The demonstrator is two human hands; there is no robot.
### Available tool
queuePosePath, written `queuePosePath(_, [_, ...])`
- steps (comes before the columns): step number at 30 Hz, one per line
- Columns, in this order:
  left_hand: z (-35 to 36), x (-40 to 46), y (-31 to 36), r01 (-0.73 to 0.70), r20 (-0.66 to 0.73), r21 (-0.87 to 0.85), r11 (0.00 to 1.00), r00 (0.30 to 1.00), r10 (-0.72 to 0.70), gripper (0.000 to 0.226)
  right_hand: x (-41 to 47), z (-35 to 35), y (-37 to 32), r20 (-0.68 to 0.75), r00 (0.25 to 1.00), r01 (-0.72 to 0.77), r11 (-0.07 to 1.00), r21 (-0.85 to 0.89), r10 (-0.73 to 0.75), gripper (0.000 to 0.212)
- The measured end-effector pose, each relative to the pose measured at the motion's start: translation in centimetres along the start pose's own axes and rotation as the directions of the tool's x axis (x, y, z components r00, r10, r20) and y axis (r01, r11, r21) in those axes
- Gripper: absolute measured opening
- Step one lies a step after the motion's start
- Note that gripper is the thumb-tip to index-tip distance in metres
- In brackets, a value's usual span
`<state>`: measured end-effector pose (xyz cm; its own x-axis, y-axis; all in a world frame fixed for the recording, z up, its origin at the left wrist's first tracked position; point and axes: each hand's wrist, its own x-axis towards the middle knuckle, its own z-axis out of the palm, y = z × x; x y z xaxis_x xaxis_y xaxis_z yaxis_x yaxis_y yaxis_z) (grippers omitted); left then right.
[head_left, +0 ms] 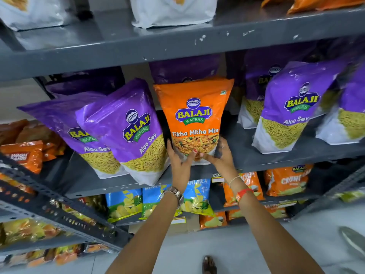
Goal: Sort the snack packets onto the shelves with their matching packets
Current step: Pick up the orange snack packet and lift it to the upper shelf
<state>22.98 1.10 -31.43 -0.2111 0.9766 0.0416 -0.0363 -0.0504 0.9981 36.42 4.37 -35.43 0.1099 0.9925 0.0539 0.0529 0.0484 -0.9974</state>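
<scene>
An orange Tikha Mitha Mix packet (194,113) stands upright on the middle grey shelf (296,155), among purple Aloo Sev packets. My left hand (178,162) grips its lower left corner and my right hand (222,155) grips its lower right corner. Purple Aloo Sev packets lean to its left (134,125) and stand to its right (292,107). More orange packets (316,2) lie on the top shelf at the far right.
White-bottomed packets (171,10) stand on the top shelf. Blue chip packets (124,204) and orange chip packets (286,180) fill the lower shelves. A second rack with orange packets (25,155) stands at the left. My foot (209,265) is on the grey floor.
</scene>
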Motion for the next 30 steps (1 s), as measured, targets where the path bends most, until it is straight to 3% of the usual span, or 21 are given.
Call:
queuePosePath(7, [-0.7,1.7,-0.1,0.049,-0.006,0.122,0.991,0.999,-0.049,0.065,-0.4,-0.4,-1.1,-0.003,1.0,0.012,0.994,-0.105,-0.012,0.06])
queuePosePath(13, [-1.5,-1.0,0.1,-0.008,0.031,0.175,0.985,1.0,0.002,0.058,-3.9,-1.2,-1.2,-0.048,0.996,0.069,0.987,-0.146,-0.077,0.066])
queuePosePath(18, [-2.9,-4.6,1.6,-0.063,0.042,0.083,0.995,0.997,0.059,0.05,-7.8,-1.7,-3.3,-0.08,0.982,0.151,0.97,-0.189,-0.169,0.07])
queuePosePath(26, [-7.7,-9.7,9.4,-0.232,-0.014,0.013,0.973,0.972,0.233,0.045,-13.1,0.5,-11.2,-0.072,0.925,0.359,0.921,-0.15,-0.373,0.055])
queuePosePath(30, [-10.6,-10.5,14.3,-0.3,-0.031,0.006,0.954,0.953,0.3,0.049,-14.3,2.5,-16.5,-0.048,0.862,0.491,0.853,-0.177,-0.505,0.051])
